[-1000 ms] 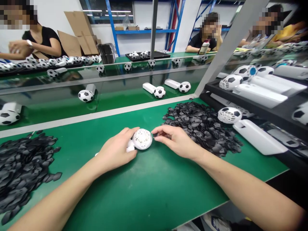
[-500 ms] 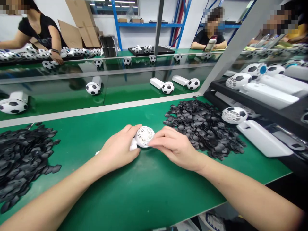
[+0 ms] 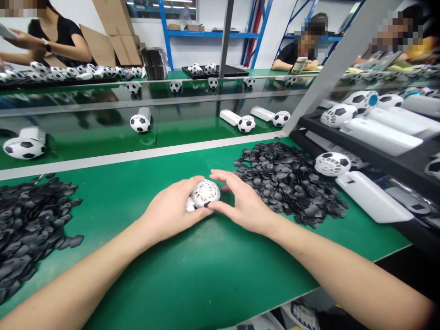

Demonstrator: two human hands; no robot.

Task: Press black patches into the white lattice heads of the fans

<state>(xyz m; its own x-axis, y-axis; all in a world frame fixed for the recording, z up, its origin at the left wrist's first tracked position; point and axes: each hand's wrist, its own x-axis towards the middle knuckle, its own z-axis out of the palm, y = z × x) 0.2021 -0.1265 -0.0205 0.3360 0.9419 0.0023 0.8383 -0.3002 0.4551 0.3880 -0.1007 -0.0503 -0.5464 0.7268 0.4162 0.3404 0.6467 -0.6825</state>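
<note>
The left hand curls round a white, openwork ball-shaped piece, pinching its side between thumb and fingers. The right hand is spread in a loose curve, its thumb at the lower edge of the piece and its forefinger arched beside the top; whether anything sits under that thumb I can't tell. The piece is low over the green surface, between the two hands, a dark patch showing at its lower rim.

To my eye, a rounded shell like that could roll or tip if the left grip slackens while the right thumb pushes from one side. Pressing hard on one spot might strain the thin lattice, and the thumbs are so close that one could knock the other.

Farther out, the right pile of dark flat pieces lies close behind the right hand, so a careless knuckle could scatter some. The left pile is well apart from the hands. By the black tray, a white handle juts over the surface, where a swinging right forearm might catch it.
</note>
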